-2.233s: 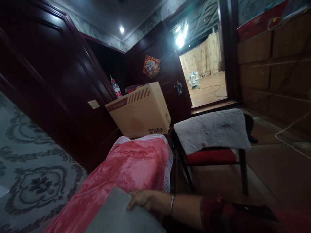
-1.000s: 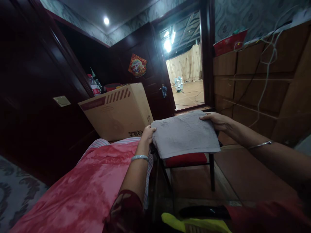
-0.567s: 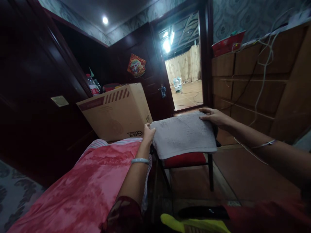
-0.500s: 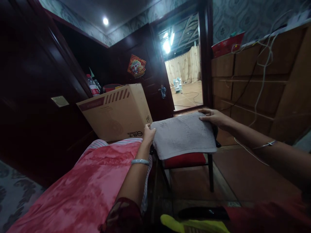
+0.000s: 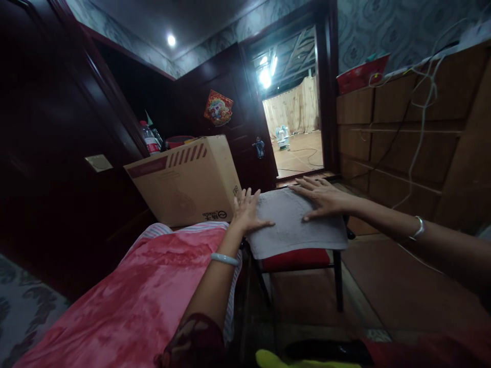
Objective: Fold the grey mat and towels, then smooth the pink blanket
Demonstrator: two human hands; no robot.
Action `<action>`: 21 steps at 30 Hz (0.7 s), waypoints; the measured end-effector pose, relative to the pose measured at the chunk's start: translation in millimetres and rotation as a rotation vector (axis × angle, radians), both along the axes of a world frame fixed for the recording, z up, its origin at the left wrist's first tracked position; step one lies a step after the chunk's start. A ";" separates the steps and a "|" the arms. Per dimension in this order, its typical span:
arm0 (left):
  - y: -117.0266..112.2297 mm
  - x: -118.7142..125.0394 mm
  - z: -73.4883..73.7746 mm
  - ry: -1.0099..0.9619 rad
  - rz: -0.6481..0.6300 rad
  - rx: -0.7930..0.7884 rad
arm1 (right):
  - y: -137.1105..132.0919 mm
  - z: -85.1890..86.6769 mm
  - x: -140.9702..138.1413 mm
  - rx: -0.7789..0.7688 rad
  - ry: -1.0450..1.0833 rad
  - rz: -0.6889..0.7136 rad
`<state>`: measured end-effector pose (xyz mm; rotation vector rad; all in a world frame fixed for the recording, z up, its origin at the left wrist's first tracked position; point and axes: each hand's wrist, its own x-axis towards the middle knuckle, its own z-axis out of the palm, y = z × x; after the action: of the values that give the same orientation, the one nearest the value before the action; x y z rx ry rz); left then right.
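Note:
A pale grey towel [image 5: 293, 230] lies spread over a dark-framed chair with a red seat [image 5: 297, 259]. My left hand [image 5: 247, 212] is at the towel's left edge, fingers spread and thumb stretched across the cloth. On the far right part of the towel, my right hand [image 5: 324, 198] rests with its fingers extended. Neither hand grips the cloth. The chair's dark legs show below, while the towel hides the top of its frame.
Left of the chair is a bed with a pink-red blanket [image 5: 153, 291]. A large cardboard box [image 5: 184, 184] stands behind it, before a dark door [image 5: 245, 117]. Wooden drawers [image 5: 406, 128] line the right wall, with white cables [image 5: 424, 107] hanging down.
Both hands have let go of the towel's edges and spread their fingers over it. The right hand has moved left, and the towel now lies flatter on the chair.

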<state>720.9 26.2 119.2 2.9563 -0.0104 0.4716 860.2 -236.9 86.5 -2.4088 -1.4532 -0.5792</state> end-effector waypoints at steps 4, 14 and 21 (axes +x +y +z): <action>4.1 6.2 0.6 0.123 -0.014 0.119 | -2.5 -1.9 7.9 -0.077 0.013 0.029; 12.0 12.1 0.7 0.073 -0.107 0.154 | -2.2 -9.1 17.0 -0.036 0.021 0.020; 18.4 18.7 -4.8 0.055 -0.157 0.132 | -3.4 -9.8 18.4 -0.028 0.027 0.038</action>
<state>739.7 44.6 114.4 3.0638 -0.2761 0.3818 878.7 -240.3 76.6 -2.3952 -1.5025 -0.5182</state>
